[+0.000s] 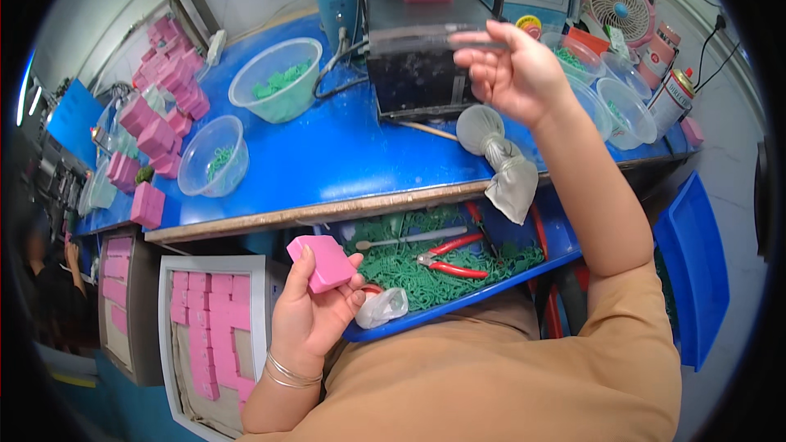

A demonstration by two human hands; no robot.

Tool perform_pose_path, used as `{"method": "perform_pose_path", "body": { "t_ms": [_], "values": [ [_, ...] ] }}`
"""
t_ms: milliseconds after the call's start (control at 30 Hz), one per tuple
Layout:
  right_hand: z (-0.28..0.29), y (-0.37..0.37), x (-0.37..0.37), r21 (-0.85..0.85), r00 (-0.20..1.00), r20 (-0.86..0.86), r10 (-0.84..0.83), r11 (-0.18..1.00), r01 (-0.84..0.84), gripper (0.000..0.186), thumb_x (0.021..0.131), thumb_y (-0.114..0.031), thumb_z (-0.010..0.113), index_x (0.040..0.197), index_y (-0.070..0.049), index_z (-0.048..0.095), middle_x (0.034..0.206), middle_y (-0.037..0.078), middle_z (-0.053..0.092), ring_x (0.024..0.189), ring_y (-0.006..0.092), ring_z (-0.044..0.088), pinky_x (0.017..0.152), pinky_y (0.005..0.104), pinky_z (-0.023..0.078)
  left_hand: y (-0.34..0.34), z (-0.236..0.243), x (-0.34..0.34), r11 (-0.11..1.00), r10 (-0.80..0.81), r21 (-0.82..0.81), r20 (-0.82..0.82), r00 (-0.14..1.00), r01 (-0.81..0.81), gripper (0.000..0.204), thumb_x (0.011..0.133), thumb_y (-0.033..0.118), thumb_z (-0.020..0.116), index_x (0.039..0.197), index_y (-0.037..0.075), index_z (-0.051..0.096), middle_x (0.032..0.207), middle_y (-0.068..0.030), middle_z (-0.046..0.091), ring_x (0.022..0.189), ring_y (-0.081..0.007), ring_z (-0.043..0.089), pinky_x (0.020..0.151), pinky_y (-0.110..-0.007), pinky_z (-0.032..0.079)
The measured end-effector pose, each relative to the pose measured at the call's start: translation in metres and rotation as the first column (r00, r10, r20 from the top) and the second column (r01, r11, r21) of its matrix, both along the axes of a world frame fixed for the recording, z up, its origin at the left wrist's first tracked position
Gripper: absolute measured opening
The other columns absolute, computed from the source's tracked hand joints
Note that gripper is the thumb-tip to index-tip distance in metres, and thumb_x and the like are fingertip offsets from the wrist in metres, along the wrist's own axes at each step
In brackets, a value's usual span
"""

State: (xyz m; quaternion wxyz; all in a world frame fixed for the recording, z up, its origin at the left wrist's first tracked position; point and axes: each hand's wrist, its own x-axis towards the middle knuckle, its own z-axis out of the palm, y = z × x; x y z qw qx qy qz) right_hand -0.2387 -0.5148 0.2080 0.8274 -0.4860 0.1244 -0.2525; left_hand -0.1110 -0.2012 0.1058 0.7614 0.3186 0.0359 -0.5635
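First speaker: In the head view, your left grip [307, 311] is pinching a pink block [323, 262], thumb on its near side and fingertips around the other edge. You hold it in front of the bench [286, 165], above the left end of the blue tray [563, 237].

Second speaker: And your right grip [520, 74]?

First speaker: It is raised before the black boxy machine [417, 82], fingers loosely spread, the index finger pointing left. Below it, a grey cloth pouch [512, 184], tied at the neck, hangs over the bench's front edge.

Second speaker: What do you have in that tray?

First speaker: Green stringy scraps [401, 282], with red-handled pliers [454, 268] on top and a clear plastic bag [382, 308] at the left end, just beside your left grip.

Second speaker: And farther to your left?

First speaker: Two clear bowls [266, 106] on the bench, both with green bits inside, then a heap of pink blocks [155, 135] beyond them. Lower down, near your left forearm, a white-rimmed case [221, 263] holds rows of similar blocks. On your far right, a pink fan [624, 8] stands at the back.
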Motion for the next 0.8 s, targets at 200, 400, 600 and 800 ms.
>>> {"method": "perform_pose_path", "body": {
  "t_ms": [200, 400, 600, 800],
  "values": [
    [-0.024, 0.080, -0.038, 0.238, 0.999, 0.053, -0.010, 0.971, -0.003, 0.049, 0.090, -0.020, 0.038, 0.133, 0.002, 0.032, 0.105, 0.029, 0.058, 0.060, 0.0217, 0.061, 0.054, 0.0259, 0.049, -0.002, 0.017, -0.002, 0.977, 0.211, -0.053, 0.416, 0.885, -0.208, 0.040, 0.088, 0.024, 0.057, 0.119, 0.004, 0.044, 0.101, -0.0130, 0.057, 0.078, -0.0178, 0.054, 0.064, -0.029, 0.046],
    [-0.048, 0.088, -0.068, 0.178, 0.885, 0.091, 0.457, 0.867, -0.466, 0.045, 0.085, -0.014, 0.050, 0.123, 0.005, 0.035, 0.098, 0.030, 0.059, 0.048, 0.0221, 0.060, 0.040, 0.0264, 0.048, -0.014, 0.047, -0.006, 0.941, 0.214, -0.251, 0.961, -0.176, -0.228, 0.086, 0.069, 0.029, 0.077, 0.134, -0.002, 0.029, 0.119, -0.0159, 0.048, 0.097, -0.0219, 0.050, 0.083, -0.033, 0.043],
    [-0.073, 0.128, -0.058, 0.240, 0.771, -0.121, 0.625, 0.773, -0.588, 0.055, 0.087, -0.013, 0.048, 0.135, 0.000, 0.024, 0.098, 0.026, 0.061, 0.052, 0.0194, 0.060, 0.047, 0.0282, 0.049, -0.065, 0.066, -0.002, 0.997, -0.063, 0.083, 0.751, -0.657, -0.001, 0.083, 0.056, 0.020, 0.081, 0.127, 0.000, 0.042, 0.119, -0.0168, 0.046, 0.112, -0.0309, 0.045, 0.094, -0.038, 0.038],
    [-0.098, 0.132, -0.056, 0.382, 0.709, 0.024, 0.705, 0.649, -0.658, 0.071, 0.088, -0.011, 0.047, 0.142, -0.006, 0.001, 0.100, 0.024, 0.061, 0.055, 0.0215, 0.061, 0.052, 0.0298, 0.052, -0.091, 0.034, 0.063, 0.986, -0.157, 0.094, 0.802, -0.576, -0.137, 0.077, 0.059, 0.021, 0.079, 0.122, -0.004, 0.042, 0.115, -0.0203, 0.048, 0.109, -0.0327, 0.048, 0.094, -0.035, 0.040]
  ]
}}
